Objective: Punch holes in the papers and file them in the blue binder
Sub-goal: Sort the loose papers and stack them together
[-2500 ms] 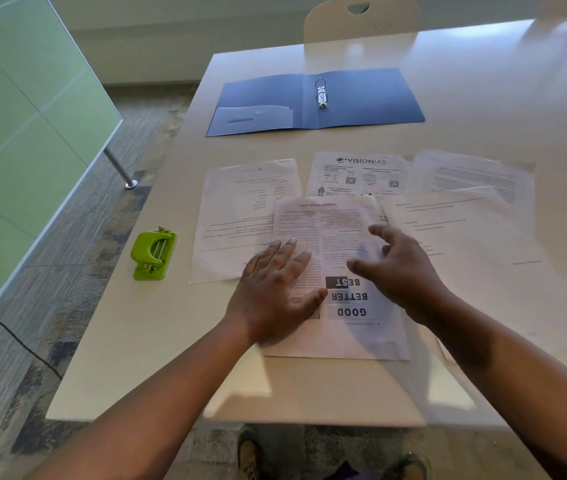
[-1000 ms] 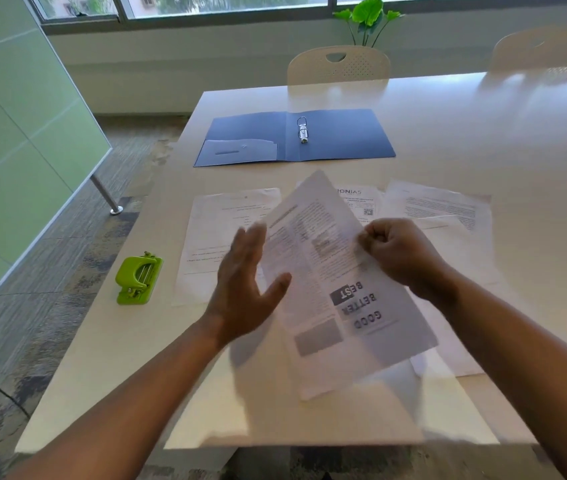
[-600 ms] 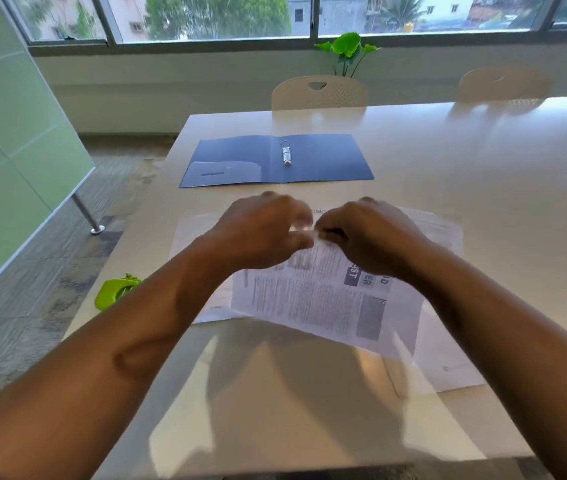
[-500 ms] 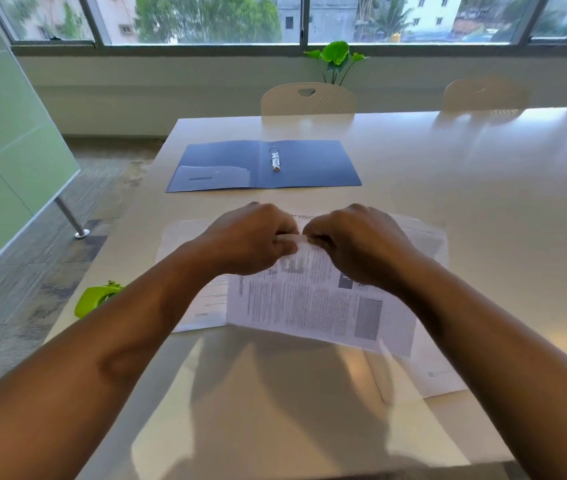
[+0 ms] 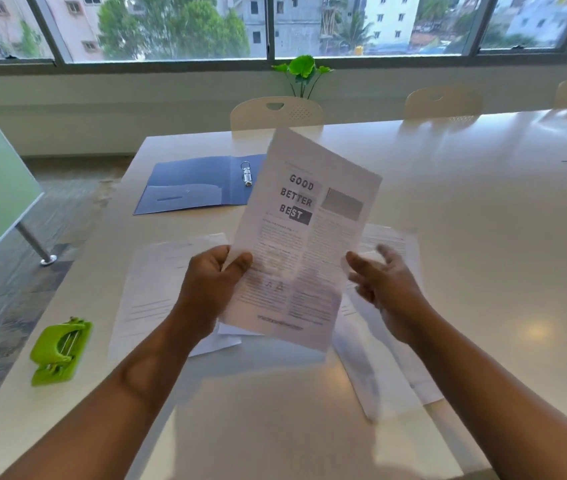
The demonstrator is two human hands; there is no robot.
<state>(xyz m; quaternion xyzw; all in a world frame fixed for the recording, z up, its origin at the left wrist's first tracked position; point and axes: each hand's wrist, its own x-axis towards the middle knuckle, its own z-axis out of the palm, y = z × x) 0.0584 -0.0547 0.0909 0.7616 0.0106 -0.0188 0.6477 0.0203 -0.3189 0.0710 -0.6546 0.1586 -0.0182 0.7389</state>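
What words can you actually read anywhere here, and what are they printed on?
"GOOD BETTER BEST": headline on the raised sheet, which the left hand holds.
Body text and bottom line on that sheet: too blurred to read.
Sheets lying on the table: print too small and blurred.
Blue binder and green hole punch: no readable text.

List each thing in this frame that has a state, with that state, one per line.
Printed sheet: lifted off the table, headline upright, gripped at its lower left edge.
Left hand: grips the printed sheet.
Right hand: open beside the sheet, blurred.
Blue binder: lying open, no papers on its rings.
Green hole punch: untouched near the table edge.
Other papers: flat on the table.
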